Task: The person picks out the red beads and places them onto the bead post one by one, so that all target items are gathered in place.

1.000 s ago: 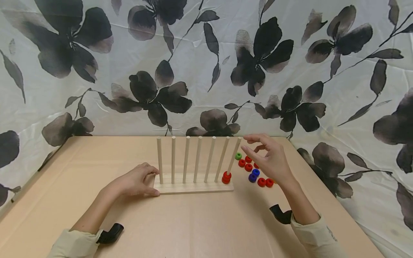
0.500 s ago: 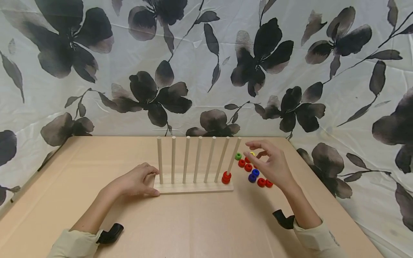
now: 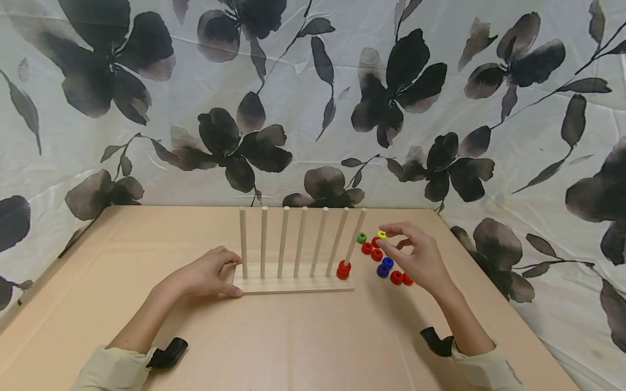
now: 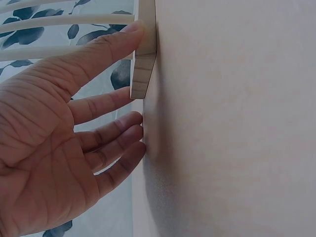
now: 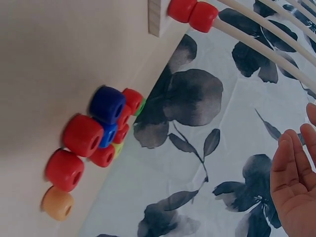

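Observation:
A pale wooden base with several upright pegs, a peg rack [image 3: 298, 286], stands on the table. My left hand [image 3: 207, 274] holds its left end, thumb on the front edge and index finger behind; in the left wrist view the other fingers of this hand [image 4: 54, 148] reach past the end. Two red beads [image 3: 344, 270] sit stacked on the rightmost peg. My right hand [image 3: 415, 258] hovers over the loose beads, thumb and fingertips apart with nothing between them. Beneath and beside it lie a green bead [image 3: 361, 238], a yellow bead [image 3: 381, 234], blue beads [image 3: 382, 270] and several red beads [image 3: 396, 277].
An orange bead [image 5: 58, 203] lies at the end of the bead group in the right wrist view. Behind the wooden table [image 3: 293, 342] hangs a white cloth [image 3: 313, 98] with dark flowers. Black wrist mounts [image 3: 168, 353] sit at both cuffs.
My right hand has moved down and slightly right, away from the rightmost peg, and the yellow bead has come into sight. My left hand and the peg rack stay in place.

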A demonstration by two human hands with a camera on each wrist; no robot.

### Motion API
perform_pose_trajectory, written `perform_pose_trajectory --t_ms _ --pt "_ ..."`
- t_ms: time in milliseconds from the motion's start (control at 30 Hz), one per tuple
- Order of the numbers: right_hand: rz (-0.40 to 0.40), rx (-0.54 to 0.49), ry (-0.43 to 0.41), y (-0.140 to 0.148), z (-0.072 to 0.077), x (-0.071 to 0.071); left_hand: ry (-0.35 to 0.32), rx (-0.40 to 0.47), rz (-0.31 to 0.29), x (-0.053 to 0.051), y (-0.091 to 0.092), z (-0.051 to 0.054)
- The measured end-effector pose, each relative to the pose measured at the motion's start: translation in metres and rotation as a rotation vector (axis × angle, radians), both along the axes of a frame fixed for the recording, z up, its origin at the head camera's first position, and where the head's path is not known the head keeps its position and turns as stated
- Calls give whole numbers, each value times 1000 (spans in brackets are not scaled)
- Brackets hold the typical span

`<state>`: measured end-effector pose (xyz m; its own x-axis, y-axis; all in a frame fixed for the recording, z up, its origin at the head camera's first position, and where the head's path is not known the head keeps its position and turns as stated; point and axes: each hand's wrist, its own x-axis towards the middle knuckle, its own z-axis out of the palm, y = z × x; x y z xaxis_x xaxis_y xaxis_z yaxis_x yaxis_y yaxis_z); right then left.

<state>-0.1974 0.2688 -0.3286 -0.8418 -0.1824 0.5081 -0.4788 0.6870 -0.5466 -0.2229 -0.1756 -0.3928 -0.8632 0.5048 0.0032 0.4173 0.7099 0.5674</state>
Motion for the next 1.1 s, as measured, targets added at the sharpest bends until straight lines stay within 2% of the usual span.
perform_pose_trajectory --t_ms 567,1100 --pt "-52 16 -64 20 -15 3 -11 -5 10 -2 -1 -1" --pt "-79 61 -173 39 -26 5 -18 2 4 -1 1 0"
